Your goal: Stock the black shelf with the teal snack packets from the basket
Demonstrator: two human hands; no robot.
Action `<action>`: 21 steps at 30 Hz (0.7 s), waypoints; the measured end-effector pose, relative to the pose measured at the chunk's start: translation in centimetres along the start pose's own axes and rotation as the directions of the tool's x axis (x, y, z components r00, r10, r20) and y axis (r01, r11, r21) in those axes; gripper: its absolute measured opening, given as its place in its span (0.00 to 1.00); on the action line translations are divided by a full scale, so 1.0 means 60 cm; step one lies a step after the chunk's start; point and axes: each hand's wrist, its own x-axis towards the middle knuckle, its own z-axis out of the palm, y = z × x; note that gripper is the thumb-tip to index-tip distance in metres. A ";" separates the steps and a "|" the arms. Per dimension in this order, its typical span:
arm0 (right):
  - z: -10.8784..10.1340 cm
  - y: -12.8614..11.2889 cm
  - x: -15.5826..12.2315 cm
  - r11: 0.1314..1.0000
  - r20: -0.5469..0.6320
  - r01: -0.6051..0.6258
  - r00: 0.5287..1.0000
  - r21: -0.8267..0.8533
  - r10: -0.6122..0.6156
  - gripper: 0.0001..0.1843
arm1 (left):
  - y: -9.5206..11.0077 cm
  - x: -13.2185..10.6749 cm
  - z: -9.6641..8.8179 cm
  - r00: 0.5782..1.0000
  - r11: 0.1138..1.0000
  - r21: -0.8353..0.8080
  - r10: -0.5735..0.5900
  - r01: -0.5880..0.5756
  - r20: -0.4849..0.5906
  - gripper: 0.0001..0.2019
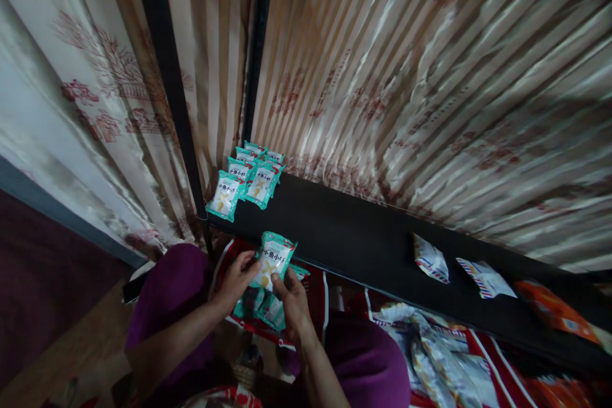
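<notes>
Between my two hands is a green and white snack packet (273, 260) with dark lettering, held upright just in front of the shelf edge. My left hand (239, 277) grips its left side, fingers curled at the edge. My right hand (292, 299) has its thumb on the packet's lower front, with the other fingers partly hidden behind. Below them, a red bag (313, 306) with white trim holds more green packets (272, 312). On the shelf's left end, several matching packets (224, 194) stand in two rows.
The black shelf (335, 223) runs to the right, bearing two white striped packets (485, 277) and an orange packet (557, 309). Another red bag (482, 338) below holds silvery packets (440, 357). Black posts (172, 76) and striped curtains (382, 76) stand behind and left.
</notes>
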 end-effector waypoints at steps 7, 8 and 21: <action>0.028 -0.038 0.060 0.988 0.003 0.137 0.991 -0.070 -0.137 0.27 | -0.003 0.012 -0.013 0.918 0.832 0.438 0.394 -0.339 -0.037 0.16; 0.032 -0.041 0.070 0.985 0.003 0.153 0.988 -0.074 -0.154 0.27 | -0.001 0.012 -0.014 0.900 0.786 0.496 0.435 -0.369 -0.019 0.16; 0.088 -0.062 0.182 0.970 -0.001 0.216 0.976 -0.108 -0.218 0.27 | 0.004 0.059 -0.011 0.826 0.550 0.676 0.541 -0.491 0.160 0.26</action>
